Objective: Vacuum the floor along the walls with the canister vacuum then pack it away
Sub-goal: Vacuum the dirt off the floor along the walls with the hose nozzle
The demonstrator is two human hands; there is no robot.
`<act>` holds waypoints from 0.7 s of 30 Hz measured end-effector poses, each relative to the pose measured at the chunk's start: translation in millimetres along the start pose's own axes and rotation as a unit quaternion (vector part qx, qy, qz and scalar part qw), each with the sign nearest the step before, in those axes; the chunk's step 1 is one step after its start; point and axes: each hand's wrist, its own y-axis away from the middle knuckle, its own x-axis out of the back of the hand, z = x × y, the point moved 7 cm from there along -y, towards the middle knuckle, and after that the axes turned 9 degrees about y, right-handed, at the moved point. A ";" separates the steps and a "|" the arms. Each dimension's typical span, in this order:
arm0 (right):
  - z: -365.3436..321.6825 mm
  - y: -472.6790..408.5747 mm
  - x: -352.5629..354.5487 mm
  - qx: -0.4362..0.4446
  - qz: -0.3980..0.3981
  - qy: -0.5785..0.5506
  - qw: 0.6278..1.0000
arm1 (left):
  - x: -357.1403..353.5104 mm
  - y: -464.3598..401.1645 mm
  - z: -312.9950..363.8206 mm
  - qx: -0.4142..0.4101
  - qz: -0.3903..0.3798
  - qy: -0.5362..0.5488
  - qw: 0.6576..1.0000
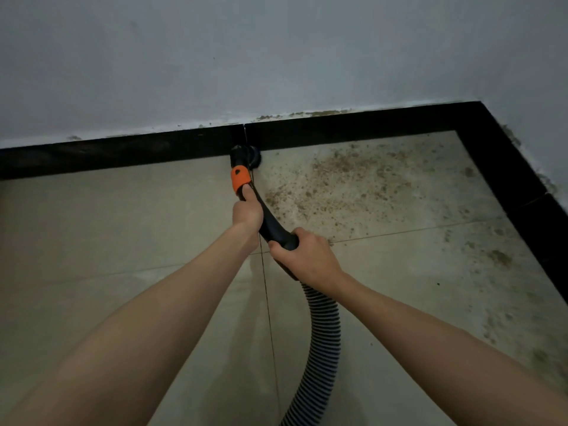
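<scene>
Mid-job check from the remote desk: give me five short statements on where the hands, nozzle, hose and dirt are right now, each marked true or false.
1. Both hands grip the black vacuum handle. True: the left hand is nearer the nozzle, the right hand nearer the hose.
2. The nozzle is at the black skirting. True.
3. The dirt lies left of the nozzle. False: it lies to the right, toward the corner.
4. The collar on the handle is blue. False: it is orange.
5. The ribbed hose trails toward the wall. False: it runs back toward the person.
</scene>
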 end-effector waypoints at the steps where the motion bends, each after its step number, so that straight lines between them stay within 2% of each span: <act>1: 4.5 -0.4 1.6 -0.001 -0.001 -0.014 1.000 | -3.6 1.2 0.2 -0.008 0.007 -0.011 1.000; 9: 21.2 -0.8 3.1 -0.016 -0.002 -0.090 0.996 | -17.1 4.3 6.5 -0.031 0.035 -0.105 0.993; 21: 22.8 3.6 13.2 -0.047 0.033 -0.131 0.990 | -33.2 11.6 21.6 -0.048 0.009 -0.165 0.985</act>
